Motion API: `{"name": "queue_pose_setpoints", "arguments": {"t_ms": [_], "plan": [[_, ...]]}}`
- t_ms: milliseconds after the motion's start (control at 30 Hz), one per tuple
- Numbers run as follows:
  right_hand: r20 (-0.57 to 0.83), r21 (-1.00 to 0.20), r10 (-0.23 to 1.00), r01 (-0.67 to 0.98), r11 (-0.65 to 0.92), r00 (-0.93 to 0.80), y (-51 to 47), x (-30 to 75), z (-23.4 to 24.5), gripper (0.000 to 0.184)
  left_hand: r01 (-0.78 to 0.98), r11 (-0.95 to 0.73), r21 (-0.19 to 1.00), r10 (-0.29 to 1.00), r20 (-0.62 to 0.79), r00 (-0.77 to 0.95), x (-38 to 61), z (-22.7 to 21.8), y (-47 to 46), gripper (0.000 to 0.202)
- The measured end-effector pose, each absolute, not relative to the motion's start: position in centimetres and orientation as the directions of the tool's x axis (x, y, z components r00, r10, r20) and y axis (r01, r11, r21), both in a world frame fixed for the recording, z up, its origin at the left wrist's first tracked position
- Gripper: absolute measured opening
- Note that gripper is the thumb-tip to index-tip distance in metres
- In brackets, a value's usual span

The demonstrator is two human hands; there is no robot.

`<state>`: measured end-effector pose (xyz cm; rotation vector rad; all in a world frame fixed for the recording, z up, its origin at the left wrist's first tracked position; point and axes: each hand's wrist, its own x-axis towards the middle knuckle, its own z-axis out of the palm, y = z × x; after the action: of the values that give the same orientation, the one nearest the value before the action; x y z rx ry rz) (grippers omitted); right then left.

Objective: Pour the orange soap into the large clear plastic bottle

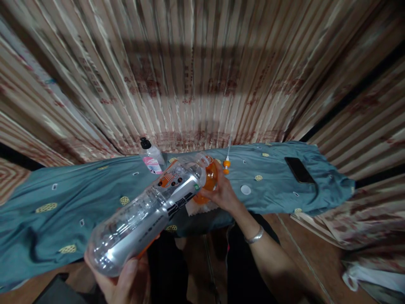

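My left hand [123,276] cups the base of a clear plastic water bottle [148,209] lying tilted, its silver label showing. My right hand [221,192] is wrapped round the bottle's orange lid end [210,177], thumb and fingers closed on it. A silver bracelet [255,236] sits on my right wrist. Under the lid a small pale cloth [196,207] shows on the table. A thin white straw piece with an orange fitting [226,162] lies just beyond my right hand. A small white disc [245,189] rests on the cloth to the right.
A teal patterned tablecloth [63,198] covers the table. A small clear bottle with a black cap and pink label [151,158] stands at the back. A black phone [299,169] lies far right. Striped curtain fabric [202,76] hangs behind.
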<state>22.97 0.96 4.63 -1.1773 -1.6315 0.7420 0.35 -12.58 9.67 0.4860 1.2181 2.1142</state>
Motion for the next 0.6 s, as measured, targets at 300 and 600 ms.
{"name": "queue_pose_setpoints", "arguments": {"t_ms": [300,600], "plan": [[0.345,-0.865,0.935,0.36,0.35,-0.081,1.16,23.1,4.46,0.115,-0.325,-0.382,0.865,0.706,0.046,-0.707,0.35,9.41,-12.3,0.082],[0.353,-0.858,0.933,0.372,0.354,-0.073,1.17,23.07,4.56,0.115,-0.304,-0.374,0.876,0.712,0.062,-0.699,0.38,9.36,-12.48,0.079]]}}
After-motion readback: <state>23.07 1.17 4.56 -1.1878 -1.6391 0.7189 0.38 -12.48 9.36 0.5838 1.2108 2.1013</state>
